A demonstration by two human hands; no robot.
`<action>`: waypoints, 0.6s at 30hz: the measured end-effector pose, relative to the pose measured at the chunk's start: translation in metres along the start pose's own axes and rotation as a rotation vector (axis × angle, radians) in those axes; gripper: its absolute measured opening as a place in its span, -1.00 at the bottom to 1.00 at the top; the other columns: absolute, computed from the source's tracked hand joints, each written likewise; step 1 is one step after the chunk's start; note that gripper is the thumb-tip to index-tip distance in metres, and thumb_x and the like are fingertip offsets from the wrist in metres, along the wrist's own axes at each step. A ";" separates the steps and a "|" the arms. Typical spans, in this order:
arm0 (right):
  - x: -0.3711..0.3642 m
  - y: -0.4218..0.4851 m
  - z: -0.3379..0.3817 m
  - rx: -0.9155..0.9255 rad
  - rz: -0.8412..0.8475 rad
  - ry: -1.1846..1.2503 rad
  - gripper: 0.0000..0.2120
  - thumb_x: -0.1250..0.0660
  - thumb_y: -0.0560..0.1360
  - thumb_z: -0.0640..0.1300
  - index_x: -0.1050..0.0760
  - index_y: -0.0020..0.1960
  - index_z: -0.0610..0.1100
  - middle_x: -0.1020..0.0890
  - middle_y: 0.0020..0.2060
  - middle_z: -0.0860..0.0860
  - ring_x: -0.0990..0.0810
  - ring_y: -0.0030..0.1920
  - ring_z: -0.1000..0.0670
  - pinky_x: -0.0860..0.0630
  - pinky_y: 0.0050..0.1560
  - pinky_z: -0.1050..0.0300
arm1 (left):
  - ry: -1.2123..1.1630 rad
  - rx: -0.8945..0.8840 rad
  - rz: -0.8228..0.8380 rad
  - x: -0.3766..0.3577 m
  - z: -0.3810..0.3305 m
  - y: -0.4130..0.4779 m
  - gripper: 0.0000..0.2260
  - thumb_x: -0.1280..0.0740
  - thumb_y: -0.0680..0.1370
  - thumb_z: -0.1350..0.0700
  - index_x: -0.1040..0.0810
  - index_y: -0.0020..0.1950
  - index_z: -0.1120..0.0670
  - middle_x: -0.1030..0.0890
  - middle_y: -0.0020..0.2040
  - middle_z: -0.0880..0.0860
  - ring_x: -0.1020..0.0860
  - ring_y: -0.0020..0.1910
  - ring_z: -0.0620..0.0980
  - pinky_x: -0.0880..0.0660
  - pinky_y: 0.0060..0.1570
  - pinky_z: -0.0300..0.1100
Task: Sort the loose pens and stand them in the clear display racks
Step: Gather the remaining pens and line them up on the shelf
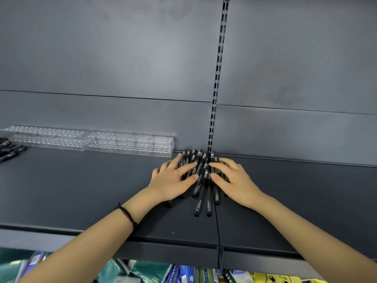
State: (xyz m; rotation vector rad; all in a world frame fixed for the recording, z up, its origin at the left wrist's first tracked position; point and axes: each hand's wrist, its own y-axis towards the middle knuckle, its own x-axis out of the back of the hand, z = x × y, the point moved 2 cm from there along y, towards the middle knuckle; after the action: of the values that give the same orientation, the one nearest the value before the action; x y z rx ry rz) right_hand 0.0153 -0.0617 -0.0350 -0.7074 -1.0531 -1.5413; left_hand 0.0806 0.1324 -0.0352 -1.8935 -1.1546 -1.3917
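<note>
A heap of loose black pens lies on the dark shelf, against the back panel near the slotted upright. My left hand rests flat on the left side of the heap with fingers spread. On the heap's right side my right hand lies the same way, fingers straight. Both hands cover part of the pens. Two clear display racks with rows of holes stand along the back wall at the left, and no pens stand in them.
More black pens lie at the far left edge of the shelf. A slotted metal upright runs up the grey back panel. Packaged goods fill the shelf below. A seam splits the shelf under the heap.
</note>
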 end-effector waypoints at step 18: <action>0.013 0.011 0.025 -0.229 -0.252 0.260 -0.69 -0.34 0.53 0.04 -0.52 0.23 -0.04 -0.55 0.19 0.02 -0.53 0.18 0.02 -0.35 0.10 0.24 | -0.255 -0.112 -0.088 0.009 0.026 -0.021 -0.65 -0.14 0.64 -0.13 -0.38 0.41 -0.11 -0.27 0.53 -0.06 -0.08 0.56 0.00 -0.11 0.49 0.02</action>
State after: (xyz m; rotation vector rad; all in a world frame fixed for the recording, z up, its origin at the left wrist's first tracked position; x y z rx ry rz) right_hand 0.0207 -0.0446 -0.0103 -0.5231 -0.7997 -1.9359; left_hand 0.0766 0.1663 -0.0371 -2.1725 -1.3176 -1.3129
